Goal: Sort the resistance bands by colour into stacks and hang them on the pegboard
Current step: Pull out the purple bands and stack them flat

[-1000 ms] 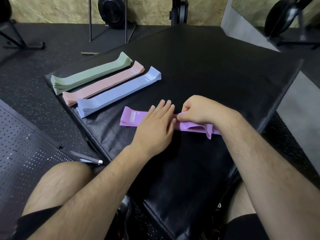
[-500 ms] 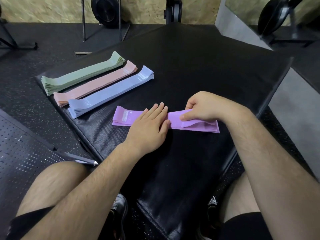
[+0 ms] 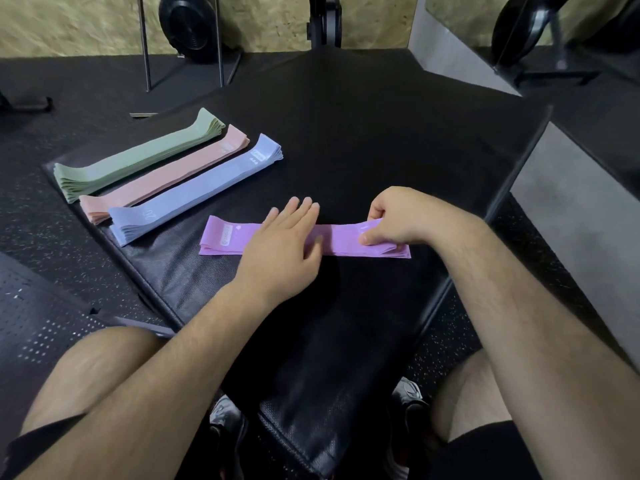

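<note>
A stack of purple bands [image 3: 228,237] lies flat across the black mat [image 3: 381,140] in front of me. My left hand [image 3: 284,244] presses on the stack's middle with straight fingers. My right hand [image 3: 398,220] pinches the stack's right end between thumb and fingers. To the left lie three other stacks side by side: green bands [image 3: 138,161], pink bands [image 3: 173,174] and blue bands [image 3: 194,192]. The black pegboard [image 3: 34,323] lies flat at the lower left.
I sit with my knees either side of the mat's near corner. Gym equipment stands on thin metal legs [image 3: 145,46] at the back left. A grey concrete ledge [image 3: 571,220] runs along the right.
My right hand has slid along the purple bands to their right end, and the bands now lie flatter and straighter. My left hand has stayed pressing on the middle.
</note>
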